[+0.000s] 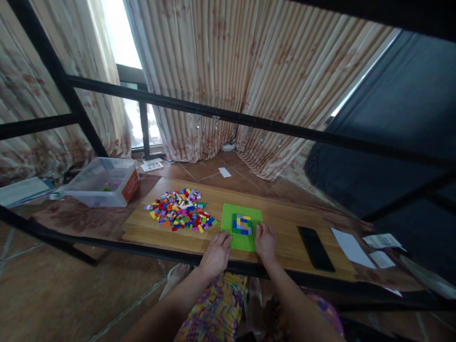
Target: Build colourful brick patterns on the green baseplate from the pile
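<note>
A bright green building-brick baseplate (226, 216) lies on the wooden board in front of me. On its middle sits a low square block of bricks (242, 224) in blue, yellow, orange and other colours. My left hand (218, 251) is closed at the plate's near left corner, its fingertips on the edge. My right hand (266, 241) grips the plate's right edge, fingers bent together. Left of the plate spreads a pile of loose coloured bricks (183, 209).
The wooden board (285, 216) carries a black phone (316, 248) on the right, near white papers (352, 247). A clear plastic box (103, 183) with a few bricks inside stands far left. A dark metal bar (199, 108) crosses beyond the board, before curtains (221, 57).
</note>
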Available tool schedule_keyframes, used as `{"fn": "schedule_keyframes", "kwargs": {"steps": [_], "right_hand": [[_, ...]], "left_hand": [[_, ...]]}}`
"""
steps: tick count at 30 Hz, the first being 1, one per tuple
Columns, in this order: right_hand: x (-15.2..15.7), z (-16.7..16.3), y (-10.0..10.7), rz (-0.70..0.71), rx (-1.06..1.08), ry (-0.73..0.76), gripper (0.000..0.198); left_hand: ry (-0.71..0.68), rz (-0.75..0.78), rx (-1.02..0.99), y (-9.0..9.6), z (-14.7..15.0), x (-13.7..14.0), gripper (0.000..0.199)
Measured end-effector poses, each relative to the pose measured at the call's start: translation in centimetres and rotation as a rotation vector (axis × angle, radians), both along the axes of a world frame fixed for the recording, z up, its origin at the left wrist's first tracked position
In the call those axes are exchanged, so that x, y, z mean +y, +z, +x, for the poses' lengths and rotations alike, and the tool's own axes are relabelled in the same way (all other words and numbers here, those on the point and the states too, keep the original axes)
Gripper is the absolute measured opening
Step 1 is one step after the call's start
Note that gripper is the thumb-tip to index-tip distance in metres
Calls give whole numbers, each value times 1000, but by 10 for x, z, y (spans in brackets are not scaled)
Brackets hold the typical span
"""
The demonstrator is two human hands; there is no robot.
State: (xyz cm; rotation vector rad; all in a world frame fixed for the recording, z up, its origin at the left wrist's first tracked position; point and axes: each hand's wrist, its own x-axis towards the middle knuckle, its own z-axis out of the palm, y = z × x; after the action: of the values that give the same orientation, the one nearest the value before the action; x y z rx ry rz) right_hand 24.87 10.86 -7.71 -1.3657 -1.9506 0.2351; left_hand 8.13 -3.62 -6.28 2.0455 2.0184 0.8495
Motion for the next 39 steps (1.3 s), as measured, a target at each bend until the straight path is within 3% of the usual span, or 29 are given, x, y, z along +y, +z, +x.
{"fn": "schedule_keyframes", "kwargs": {"steps": [9, 15, 21, 39], "right_hand": [[1, -2, -2, 60, -162, -1, 34], [1, -1, 0, 54, -201, 37, 32], [0, 6, 4, -30, -89, 177, 36], [11, 16, 3, -189, 26, 292, 44]], "left_hand": [[31, -83, 101, 9, 5, 5, 60], [-17, -65, 117, 13, 0, 10, 59], [-7, -60, 105, 11, 0, 9, 61], [-15, -109, 160, 12, 3, 11, 61]]}}
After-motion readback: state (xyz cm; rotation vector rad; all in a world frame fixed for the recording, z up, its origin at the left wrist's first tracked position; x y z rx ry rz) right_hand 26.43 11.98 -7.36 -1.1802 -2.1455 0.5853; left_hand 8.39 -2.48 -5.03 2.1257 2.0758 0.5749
